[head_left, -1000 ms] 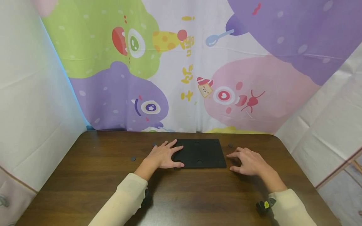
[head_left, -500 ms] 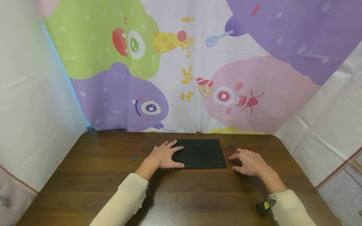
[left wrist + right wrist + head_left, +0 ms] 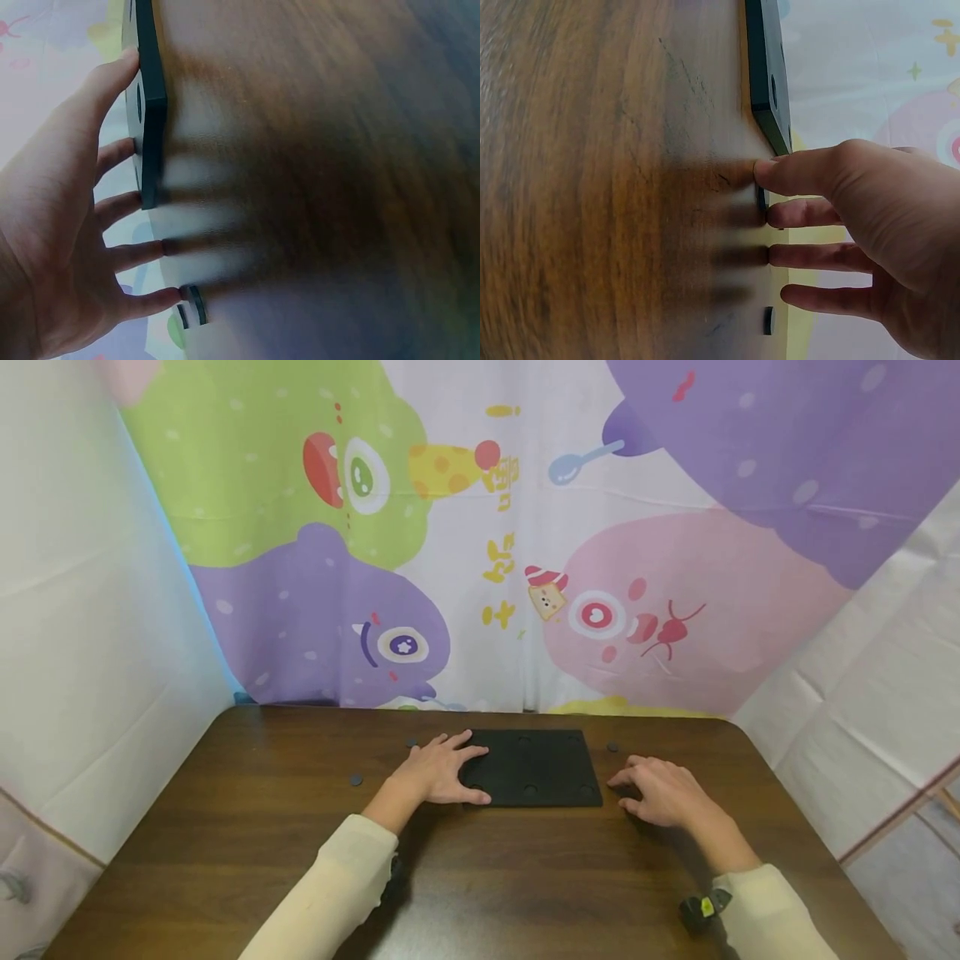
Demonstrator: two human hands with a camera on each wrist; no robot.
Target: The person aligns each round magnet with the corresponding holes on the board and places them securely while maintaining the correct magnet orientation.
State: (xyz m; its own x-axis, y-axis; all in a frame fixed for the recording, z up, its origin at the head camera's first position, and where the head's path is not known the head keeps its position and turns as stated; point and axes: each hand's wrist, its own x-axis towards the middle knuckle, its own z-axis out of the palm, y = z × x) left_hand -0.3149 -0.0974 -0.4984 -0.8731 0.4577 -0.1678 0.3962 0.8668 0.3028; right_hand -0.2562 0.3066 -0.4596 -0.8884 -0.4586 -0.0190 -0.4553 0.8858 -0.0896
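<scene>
My left hand (image 3: 442, 774) spreads its fingers over the left end of a flat black board (image 3: 536, 768) with round recesses. In the left wrist view its thumb and two fingers touch the board (image 3: 152, 112), while the little finger reaches a small dark disc (image 3: 193, 306) on the table. Right of the board, my right hand (image 3: 660, 789) bends low with thumb and fingers apart. In the right wrist view a thin dark disc (image 3: 762, 199) lies between thumb and index finger; whether both touch it is unclear. Another disc (image 3: 769, 320) sits beyond the fingers.
On the wooden table (image 3: 510, 877), one dark disc (image 3: 356, 781) lies left of my left hand, another (image 3: 412, 743) just behind it, and one (image 3: 612, 747) behind my right hand. A cartoon-printed curtain (image 3: 480, 527) hangs along the back edge, with white sheets at both sides.
My right hand has shifted slightly right, away from the board's edge. The left hand stays in place on the board.
</scene>
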